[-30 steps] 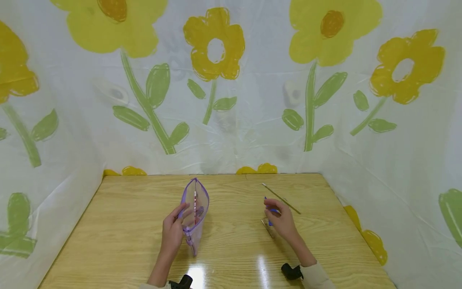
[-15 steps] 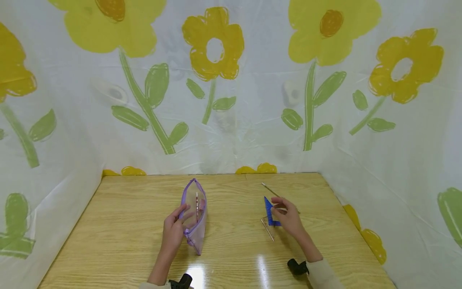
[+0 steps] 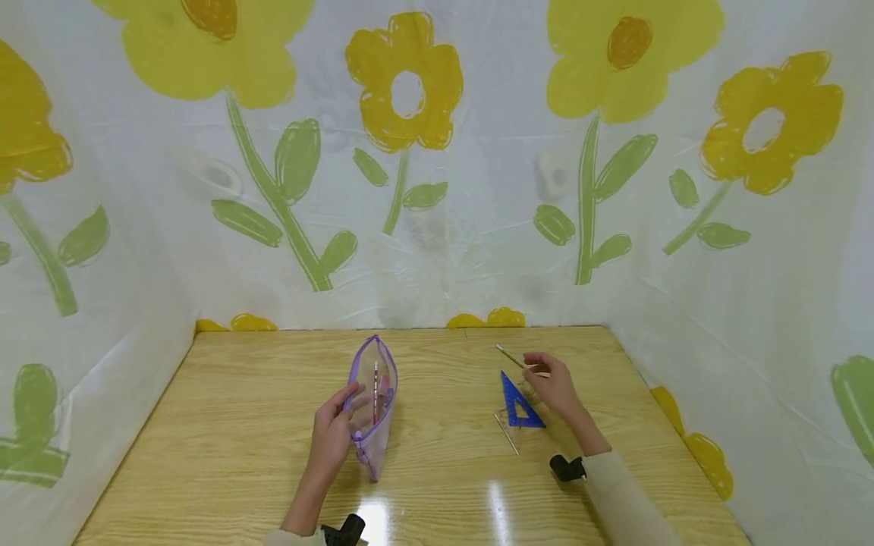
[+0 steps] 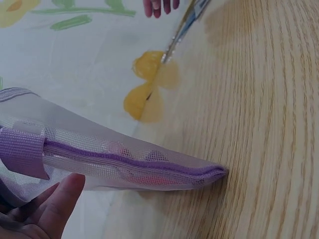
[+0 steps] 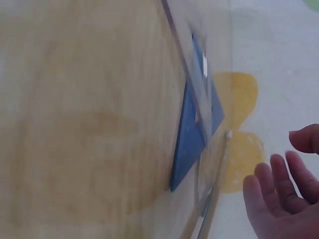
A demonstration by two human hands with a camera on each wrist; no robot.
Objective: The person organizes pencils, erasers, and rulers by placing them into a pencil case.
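My left hand (image 3: pixel 332 434) grips the near side of a purple mesh pencil pouch (image 3: pixel 373 453), which stands upright with its zipped mouth spread. Inside, a red-and-white pencil (image 3: pixel 375 388) leans up beside small pink and dark things that show through the mesh (image 4: pixel 134 159). My right hand (image 3: pixel 554 385) hovers over a gold pencil (image 3: pixel 508 354) and hides its lower part. In the right wrist view the fingers (image 5: pixel 281 186) are loosely bent, thumb apart, with nothing between them. Left of that hand lies a blue set square (image 3: pixel 511 402). A see-through plastic piece (image 3: pixel 507 435) overlaps it.
The wooden table (image 3: pixel 225 425) is bordered at the back and sides by a white cloth (image 3: pixel 478 250) printed with yellow flowers. A black wrist camera (image 3: pixel 567 468) sits on the right wrist, another wrist camera (image 3: pixel 344 531) on the left.
My right hand has moved from over the blue set square rightward and back to the gold pencil, uncovering the set square. The left hand stays on the pouch, which has shifted slightly.
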